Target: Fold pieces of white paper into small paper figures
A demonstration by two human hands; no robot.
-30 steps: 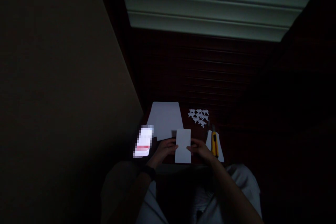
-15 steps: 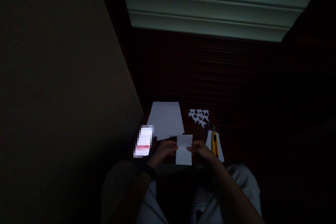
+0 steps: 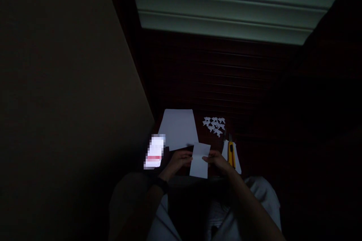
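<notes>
A small white piece of paper [image 3: 200, 165] is held up between my two hands, with a faint crease across its middle. My left hand [image 3: 181, 159] pinches its left edge, thumb in front and fingers behind. On the opposite edge, my right hand [image 3: 217, 160] grips it the same way, its thumb lying on the face of the paper. Beyond the hands lies a larger stack or sheet of white paper [image 3: 178, 128]. To the right, a yellow box cutter [image 3: 231, 156] rests on white paper strips [image 3: 238, 163].
Several small cut or folded white paper pieces [image 3: 215, 125] lie in a cluster at the back right. A lit phone [image 3: 154, 152], its screen blurred out, is left of my left hand. A wall [image 3: 70, 64] rises on the left, and dark slatted panels [image 3: 215, 79] stand ahead.
The small paper has tilted slightly clockwise, its top edge shifting to the right. Both hands keep their hold on its edges; the surrounding things have not moved.
</notes>
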